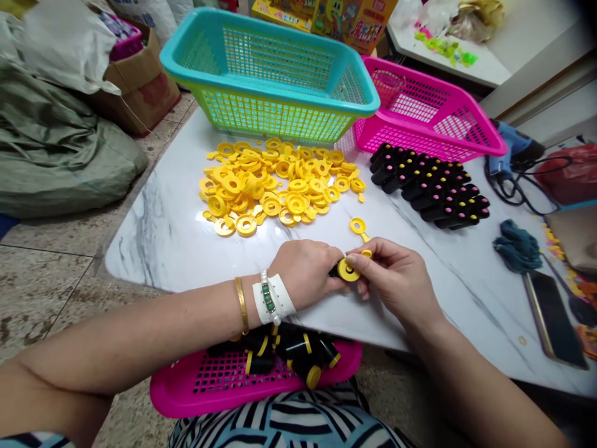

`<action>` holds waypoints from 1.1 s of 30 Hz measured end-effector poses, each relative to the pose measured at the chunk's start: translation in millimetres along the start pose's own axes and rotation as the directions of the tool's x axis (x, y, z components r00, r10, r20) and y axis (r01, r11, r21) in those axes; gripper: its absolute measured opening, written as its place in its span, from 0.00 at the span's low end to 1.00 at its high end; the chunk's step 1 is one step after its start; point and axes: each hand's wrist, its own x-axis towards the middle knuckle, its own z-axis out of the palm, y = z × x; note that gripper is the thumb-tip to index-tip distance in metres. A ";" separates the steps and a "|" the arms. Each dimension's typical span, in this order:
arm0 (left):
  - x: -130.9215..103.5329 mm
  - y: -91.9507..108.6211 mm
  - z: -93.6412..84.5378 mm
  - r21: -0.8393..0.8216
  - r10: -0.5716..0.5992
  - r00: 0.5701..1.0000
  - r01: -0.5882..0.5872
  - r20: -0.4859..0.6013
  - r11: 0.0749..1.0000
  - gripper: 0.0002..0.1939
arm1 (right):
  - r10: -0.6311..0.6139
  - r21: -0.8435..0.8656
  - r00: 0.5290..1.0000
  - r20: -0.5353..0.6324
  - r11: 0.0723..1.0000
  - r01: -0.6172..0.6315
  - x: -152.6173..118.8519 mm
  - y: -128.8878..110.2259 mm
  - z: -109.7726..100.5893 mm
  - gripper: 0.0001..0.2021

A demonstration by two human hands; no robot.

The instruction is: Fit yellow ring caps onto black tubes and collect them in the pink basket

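Note:
My left hand (308,270) is wrapped round a black cylinder (334,270), of which only a small part shows. Against its end sits a yellow ring piece (349,270), pinched by the thumb and fingers of my right hand (396,274). Just beyond my hands lies a loose yellow ring with a tab (357,226). A wide pile of yellow ring pieces (270,186) spreads over the marbled table (186,255). Black cylinders with pink and yellow tips (429,183) stand grouped at the right.
A teal and green basket (275,112) and a pink basket (429,134) stand at the back. Another pink basket (186,389), below the table edge, holds black cylinders with yellow rings. A phone (555,317), dark cloth (517,246) and blue tool (506,149) lie right.

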 end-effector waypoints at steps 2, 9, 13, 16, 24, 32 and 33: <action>0.7 0.0 0.4 0.009 -0.013 1.000 0.013 -0.005 1.000 0.16 | 0.001 0.028 1.000 0.000 1.000 -0.001 0.8 0.9 0.9 0.12; -2.8 2.6 -3.7 0.012 -0.005 1.000 0.005 -0.003 1.000 0.15 | -0.010 0.102 0.999 0.043 0.995 0.006 -5.1 4.0 5.6 0.12; -4.9 1.4 -6.3 -0.042 0.054 0.997 -0.052 0.051 0.998 0.16 | -0.023 0.117 1.000 0.002 0.993 0.022 -7.3 8.4 8.1 0.12; -4.8 -0.4 -3.1 0.019 0.071 0.996 -0.072 0.047 0.997 0.13 | -0.057 0.135 0.996 -0.061 0.989 0.065 -8.6 13.6 9.7 0.11; -5.3 1.2 2.0 0.111 0.048 0.999 -0.049 0.010 0.993 0.15 | -0.078 0.112 0.997 -0.020 0.991 0.080 -9.2 17.6 8.9 0.12; -2.9 2.2 0.6 0.174 0.023 1.000 -0.024 0.009 0.985 0.19 | -0.097 0.153 0.992 -0.075 0.982 0.108 -7.7 21.1 9.5 0.11; -3.0 2.8 0.6 0.179 0.022 1.000 -0.024 0.012 0.984 0.19 | -0.096 0.144 0.992 -0.076 0.984 0.106 -8.1 20.3 10.2 0.11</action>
